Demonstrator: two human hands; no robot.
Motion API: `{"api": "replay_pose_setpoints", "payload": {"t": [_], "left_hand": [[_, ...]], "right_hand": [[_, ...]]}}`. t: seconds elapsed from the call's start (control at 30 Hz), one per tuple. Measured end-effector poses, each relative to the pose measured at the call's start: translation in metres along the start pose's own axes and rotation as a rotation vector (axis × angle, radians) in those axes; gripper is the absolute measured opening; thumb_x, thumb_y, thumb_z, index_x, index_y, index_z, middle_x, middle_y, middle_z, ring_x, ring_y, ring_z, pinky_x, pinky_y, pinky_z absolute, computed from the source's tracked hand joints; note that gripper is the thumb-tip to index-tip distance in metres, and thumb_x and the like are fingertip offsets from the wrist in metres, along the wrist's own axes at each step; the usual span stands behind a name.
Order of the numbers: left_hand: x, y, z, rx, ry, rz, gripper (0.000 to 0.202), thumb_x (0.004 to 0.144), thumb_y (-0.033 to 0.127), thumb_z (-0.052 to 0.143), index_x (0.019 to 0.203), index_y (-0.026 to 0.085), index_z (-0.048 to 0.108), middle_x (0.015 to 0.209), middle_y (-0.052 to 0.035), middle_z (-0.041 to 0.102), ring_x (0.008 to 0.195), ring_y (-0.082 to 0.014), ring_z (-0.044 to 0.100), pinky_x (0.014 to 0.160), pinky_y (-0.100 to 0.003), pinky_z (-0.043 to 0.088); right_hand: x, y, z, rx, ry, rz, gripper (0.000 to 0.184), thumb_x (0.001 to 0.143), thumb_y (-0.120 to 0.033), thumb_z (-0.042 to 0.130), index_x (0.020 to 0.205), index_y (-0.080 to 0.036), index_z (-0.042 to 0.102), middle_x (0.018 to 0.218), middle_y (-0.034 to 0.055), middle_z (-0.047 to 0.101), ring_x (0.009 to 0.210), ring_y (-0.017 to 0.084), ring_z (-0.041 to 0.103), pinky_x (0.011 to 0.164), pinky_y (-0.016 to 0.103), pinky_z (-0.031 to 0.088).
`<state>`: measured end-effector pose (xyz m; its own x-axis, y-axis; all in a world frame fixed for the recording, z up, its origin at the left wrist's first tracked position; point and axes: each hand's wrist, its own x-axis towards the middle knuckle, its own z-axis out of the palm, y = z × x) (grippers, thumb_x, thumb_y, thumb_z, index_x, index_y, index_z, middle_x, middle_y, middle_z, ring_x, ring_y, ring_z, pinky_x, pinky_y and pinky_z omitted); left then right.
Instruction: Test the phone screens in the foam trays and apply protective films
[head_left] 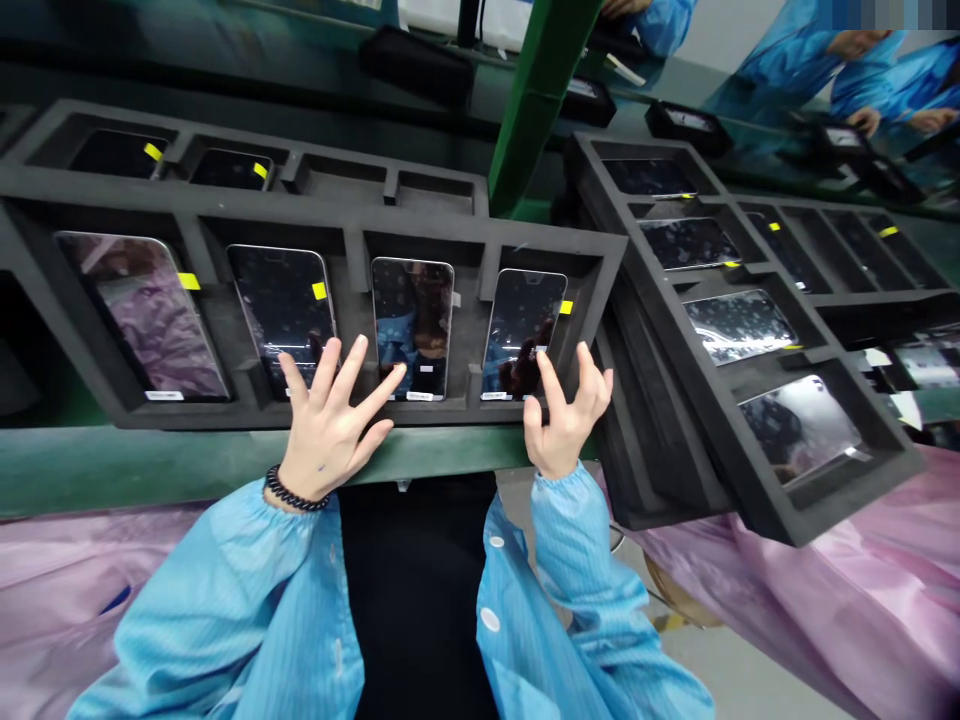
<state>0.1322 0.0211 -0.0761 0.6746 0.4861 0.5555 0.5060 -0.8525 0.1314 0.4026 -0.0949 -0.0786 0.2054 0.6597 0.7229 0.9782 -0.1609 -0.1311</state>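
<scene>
In front of me lies a black foam tray (pixel 420 222) with several phone screens in its slots. My left hand (pixel 330 425) spreads its fingers over the tray's front edge, between the second screen (pixel 283 300) and the third screen (pixel 412 310); it holds nothing. My right hand (pixel 566 415) is over the front right corner, fingers apart. Its index fingertip is at the lower part of the rightmost screen (pixel 523 315); whether it touches cannot be told. The leftmost screen (pixel 150 310) reflects pink cloth. Yellow tabs stick out from several screens.
To the right, a second black foam tray (pixel 720 390) holding screens rests on stacked trays. A green post (pixel 536 100) rises behind my tray. Across the bench, people in blue sleeves (pixel 795 60) work near small black boxes (pixel 688 125). Pink cloth (pixel 847 590) hangs at both sides.
</scene>
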Motion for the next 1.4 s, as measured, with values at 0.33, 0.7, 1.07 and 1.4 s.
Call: {"api": "replay_pose_setpoints", "payload": {"t": [0.33, 0.7, 1.07, 1.4], "left_hand": [[0.014, 0.01, 0.004, -0.032, 0.006, 0.082, 0.056, 0.103, 0.046, 0.035, 0.156, 0.029, 0.034, 0.171, -0.0068, 0.004, 0.159, -0.0273, 0.001, 0.126, -0.057, -0.01], [0.008, -0.002, -0.017, -0.076, 0.053, -0.261, 0.085, 0.088, 0.034, 0.068, 0.159, 0.038, 0.022, 0.171, 0.0044, 0.0, 0.157, -0.0387, 0.001, 0.128, -0.064, -0.004], [0.037, -0.002, -0.016, -0.046, -0.053, -0.268, 0.104, 0.08, 0.052, 0.077, 0.161, 0.035, 0.015, 0.17, -0.0023, -0.014, 0.156, -0.0419, -0.005, 0.124, -0.067, -0.008], [0.047, 0.007, -0.004, -0.086, -0.009, -0.22, 0.106, 0.078, 0.055, 0.078, 0.161, 0.03, 0.017, 0.17, -0.015, -0.005, 0.156, -0.0426, -0.004, 0.121, -0.069, -0.006]], "right_hand": [[-0.021, 0.006, -0.011, 0.073, 0.079, -0.148, 0.036, 0.093, -0.022, 0.046, 0.111, -0.029, 0.076, 0.152, 0.0023, 0.05, 0.121, 0.023, 0.054, 0.122, 0.052, 0.028], [-0.012, 0.004, -0.01, 0.14, -0.006, -0.264, 0.032, 0.092, -0.022, 0.048, 0.103, -0.028, 0.078, 0.137, 0.004, 0.063, 0.118, 0.021, 0.057, 0.119, 0.051, 0.031], [-0.002, -0.012, -0.007, 0.197, -0.016, -0.286, 0.035, 0.093, -0.024, 0.046, 0.1, -0.029, 0.079, 0.134, 0.0032, 0.064, 0.117, 0.021, 0.056, 0.116, 0.048, 0.036], [-0.002, -0.009, -0.006, 0.038, -0.109, -0.309, 0.034, 0.089, -0.025, 0.05, 0.1, -0.034, 0.08, 0.131, -0.0012, 0.068, 0.118, 0.02, 0.056, 0.117, 0.047, 0.034]]}}
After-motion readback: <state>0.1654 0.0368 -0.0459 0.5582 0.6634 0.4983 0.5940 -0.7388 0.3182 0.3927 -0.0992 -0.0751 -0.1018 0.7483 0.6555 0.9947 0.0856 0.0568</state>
